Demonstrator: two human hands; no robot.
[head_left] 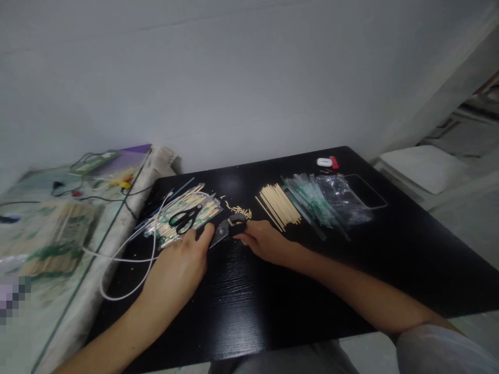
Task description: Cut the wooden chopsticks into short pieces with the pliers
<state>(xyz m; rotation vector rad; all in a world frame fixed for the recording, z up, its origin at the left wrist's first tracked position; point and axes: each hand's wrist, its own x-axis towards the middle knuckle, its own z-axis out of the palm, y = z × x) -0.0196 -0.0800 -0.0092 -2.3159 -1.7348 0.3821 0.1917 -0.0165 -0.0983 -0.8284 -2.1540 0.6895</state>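
My right hand (pixel 267 241) is wrapped round the black handle of a pair of scissors (pixel 221 232), whose metal blades point down and left toward my left hand (pixel 181 265). The thumb and fingers of my left hand are closed beside the blades; whatever they pinch is hidden. Just beyond it, a second pair of black-handled scissors (pixel 186 217) lies on a heap of sticks in clear and green-printed wrappers (pixel 166 234). Short cut stick pieces (pixel 244 212) are scattered behind the scissors I hold. Farther right lies a bundle of bare wooden sticks (pixel 278 205).
Emptied plastic wrappers (pixel 312 200) and a clear bag (pixel 345 197) lie right of the sticks, near a phone-shaped frame (pixel 366 189). A white case (pixel 324 162) sits at the back. A white cable (pixel 105 291) loops on the left, beside a glass-topped surface with packed sticks (pixel 62 234).
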